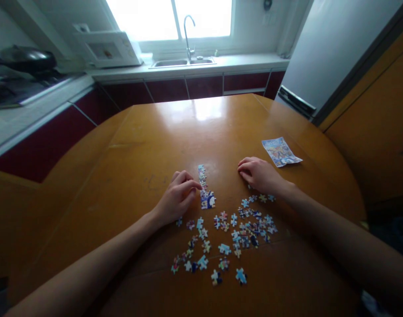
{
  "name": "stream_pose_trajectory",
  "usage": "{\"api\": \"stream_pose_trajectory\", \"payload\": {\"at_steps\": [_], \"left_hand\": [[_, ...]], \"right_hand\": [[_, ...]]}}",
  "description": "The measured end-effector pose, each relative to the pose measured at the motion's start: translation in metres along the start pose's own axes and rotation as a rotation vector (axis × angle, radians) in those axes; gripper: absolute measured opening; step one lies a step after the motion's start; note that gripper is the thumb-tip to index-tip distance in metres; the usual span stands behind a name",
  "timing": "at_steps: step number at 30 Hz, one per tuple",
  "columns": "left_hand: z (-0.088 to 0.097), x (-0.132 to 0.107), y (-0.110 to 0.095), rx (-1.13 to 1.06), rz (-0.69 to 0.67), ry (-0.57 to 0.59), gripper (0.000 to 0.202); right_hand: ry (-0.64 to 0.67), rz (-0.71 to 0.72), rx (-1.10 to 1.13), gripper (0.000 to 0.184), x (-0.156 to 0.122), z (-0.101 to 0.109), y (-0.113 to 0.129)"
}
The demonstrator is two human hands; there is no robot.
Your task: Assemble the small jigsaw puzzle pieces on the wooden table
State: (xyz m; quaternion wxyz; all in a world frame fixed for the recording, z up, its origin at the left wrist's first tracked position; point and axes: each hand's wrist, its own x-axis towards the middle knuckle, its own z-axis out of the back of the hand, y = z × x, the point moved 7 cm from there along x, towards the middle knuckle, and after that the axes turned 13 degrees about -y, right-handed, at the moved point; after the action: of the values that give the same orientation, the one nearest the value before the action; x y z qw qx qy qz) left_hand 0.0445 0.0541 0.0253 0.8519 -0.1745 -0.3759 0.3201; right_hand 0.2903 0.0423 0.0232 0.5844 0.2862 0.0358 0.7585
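A joined section of jigsaw puzzle [208, 200] lies on the wooden table, with a narrow strip of pieces running up from its left side. My left hand [178, 196] is just left of it, index finger stretched out so that its tip meets the section's left edge; the other fingers are loosely bent. To the right, my right hand [259, 173] rests on the table with its fingers curled together, and whatever may be under them is hidden. Loose puzzle pieces [250, 231] are scattered nearer to me, some partly beneath my forearms.
A creased picture sheet [280, 152] lies beyond my right hand. The round-ended wooden table [148, 145] faces a counter with a sink [175, 63], a white microwave [105, 49] and a pan [26, 59] on the stove. A fridge [333, 48] stands at the right.
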Motion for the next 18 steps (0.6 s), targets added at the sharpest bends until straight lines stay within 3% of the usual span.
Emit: {"api": "stream_pose_trajectory", "payload": {"at_steps": [18], "left_hand": [[0.0003, 0.0006, -0.0013, -0.008, 0.001, 0.001, 0.02]], "right_hand": [[0.011, -0.01, -0.025, 0.019, 0.0009, 0.0028, 0.0014]]}}
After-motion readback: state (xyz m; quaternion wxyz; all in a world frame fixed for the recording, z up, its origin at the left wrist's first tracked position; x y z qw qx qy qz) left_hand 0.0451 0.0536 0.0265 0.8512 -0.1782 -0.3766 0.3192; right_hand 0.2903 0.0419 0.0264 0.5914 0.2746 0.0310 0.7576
